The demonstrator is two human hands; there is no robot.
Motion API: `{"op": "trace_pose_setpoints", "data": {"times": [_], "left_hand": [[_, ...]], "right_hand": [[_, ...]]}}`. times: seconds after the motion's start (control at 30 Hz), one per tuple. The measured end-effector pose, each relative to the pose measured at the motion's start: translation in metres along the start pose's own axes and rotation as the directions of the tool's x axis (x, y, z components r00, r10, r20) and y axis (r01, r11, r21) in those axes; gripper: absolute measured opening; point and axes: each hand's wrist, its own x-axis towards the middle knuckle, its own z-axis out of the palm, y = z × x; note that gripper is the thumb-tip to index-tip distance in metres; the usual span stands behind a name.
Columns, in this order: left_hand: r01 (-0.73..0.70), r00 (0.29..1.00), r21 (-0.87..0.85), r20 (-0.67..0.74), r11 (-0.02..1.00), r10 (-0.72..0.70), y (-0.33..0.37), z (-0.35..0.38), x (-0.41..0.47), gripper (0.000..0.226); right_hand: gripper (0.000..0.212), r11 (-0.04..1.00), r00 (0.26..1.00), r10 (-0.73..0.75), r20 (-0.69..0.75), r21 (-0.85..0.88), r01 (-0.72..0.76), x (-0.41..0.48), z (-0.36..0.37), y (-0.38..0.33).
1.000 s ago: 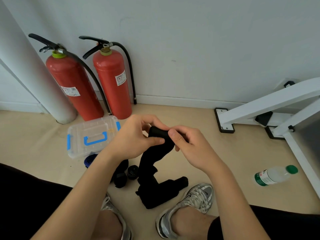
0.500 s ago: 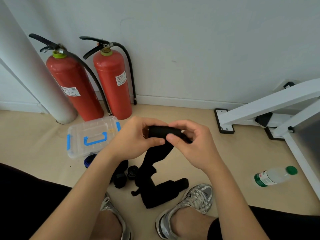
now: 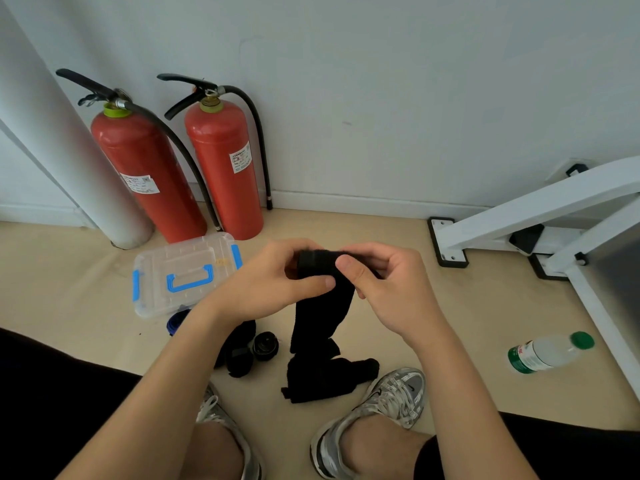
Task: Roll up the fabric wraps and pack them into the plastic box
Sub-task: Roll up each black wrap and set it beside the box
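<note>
progress check: i'm mid-roll on a black wrap (image 3: pixel 323 306). left grip (image 3: pixel 277 278) and right grip (image 3: pixel 391 292) are both curled round the rolled-up end, thumbs pinching it from the front, held up above the floor (image 3: pixel 69 289). only a short fat bit is wound. the rest hangs straight down and ends in a crumpled heap on the floor just beside my right shoe (image 3: pixel 391 393). so i'd guess this one's about a third done.

what looks finished: two small black rolls (image 3: pixel 265 346) on the floor under my left wrist, near the plastic box (image 3: pixel 183 271). something blue (image 3: pixel 175 323) pokes out by the box's near edge, partly hidden by my arm. can't tell if it's rolled.

the box sits near the wall by the fire extinguishers (image 3: pixel 221 168), lid on, and i can't make out any wraps inside. so packing hasn't started by the look of it. left to do: finish this roll, pop the lid, load everything in.
</note>
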Motion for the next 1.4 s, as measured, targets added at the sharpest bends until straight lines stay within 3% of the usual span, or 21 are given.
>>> {"op": "trace_pose_setpoints", "data": {"times": [0.17,0.4,0.5,0.63,0.73,0.83,0.9,1.0,1.17,1.3,1.4], "left_hand": [[-0.075,0.997,-0.008,-0.017,0.997,0.075,0.001,-0.001,0.000,0.026],[-0.169,0.983,0.033,-0.072,0.985,0.171,0.001,-0.004,-0.001,0.043],[-0.109,0.991,-0.015,-0.084,0.994,0.107,0.000,-0.002,0.000,0.043],[0.051,0.999,-0.117,-0.003,0.992,-0.051,0.004,-0.001,-0.001,0.026],[0.001,0.999,-0.054,-0.054,0.999,-0.004,0.003,0.000,0.000,0.022],[-0.116,0.987,-0.011,-0.111,0.993,0.114,0.000,0.000,0.001,0.021],[-0.130,0.986,-0.067,-0.117,0.989,0.121,0.000,-0.001,0.000,0.026],[-0.145,0.984,-0.106,-0.119,0.984,0.132,0.000,-0.002,0.000,0.032],[-0.139,0.990,-0.036,-0.041,0.990,0.137,0.005,0.009,-0.002,0.040],[-0.038,0.999,-0.184,-0.018,0.982,0.035,0.011,0.011,-0.002,0.036],[-0.057,0.998,-0.168,-0.019,0.984,0.055,0.009,0.010,-0.003,0.032]], "right_hand": [[0.026,0.996,0.999,-0.039,-0.033,-0.083,0.036,-0.001,-0.001,0.001],[0.028,0.992,0.997,-0.038,0.066,-0.117,0.045,-0.002,-0.002,-0.004],[0.032,0.988,0.994,-0.109,0.015,-0.111,0.110,-0.001,0.001,-0.006],[0.038,0.974,0.987,-0.159,-0.032,-0.168,0.151,-0.002,0.003,-0.002],[0.040,0.973,0.986,-0.158,-0.048,-0.179,0.147,-0.004,0.005,0.000],[0.029,0.981,0.991,-0.134,-0.012,-0.145,0.131,-0.003,0.003,-0.001],[0.030,0.990,0.997,-0.068,-0.022,-0.122,0.065,-0.003,0.003,-0.002],[0.013,0.992,0.999,-0.033,-0.017,-0.125,0.030,-0.001,0.004,-0.003],[0.028,0.994,0.993,-0.079,-0.088,-0.085,0.071,0.001,0.003,-0.002],[0.034,0.998,0.990,-0.053,-0.129,0.025,0.057,0.001,0.001,-0.003],[0.038,0.998,0.989,-0.054,-0.134,0.025,0.058,0.002,0.000,-0.005]]}}
